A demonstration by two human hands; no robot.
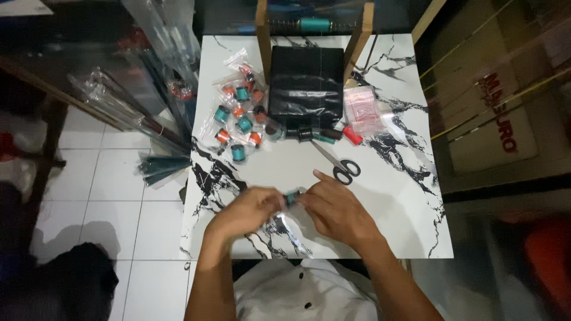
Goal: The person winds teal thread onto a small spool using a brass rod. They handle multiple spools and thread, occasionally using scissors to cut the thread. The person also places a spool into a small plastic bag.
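My left hand (247, 209) and my right hand (336, 208) meet over the near middle of a white marble-patterned table (392, 196). Between the fingertips of both hands sits a small teal thread spool (291, 197), partly hidden by my fingers, with what looks like clear plastic below it. Black-handled scissors (339, 166) lie just beyond my right hand. Farther back on the left lies a heap of teal and orange spools in clear bags (239, 116).
A black box (306, 86) stands at the back between two wooden uprights (262, 35) holding a rod with a teal spool (314, 24). A pink-printed clear bag (363, 110) lies beside it. Long plastic-wrapped bundles (128, 104) lean left of the table over white tiles.
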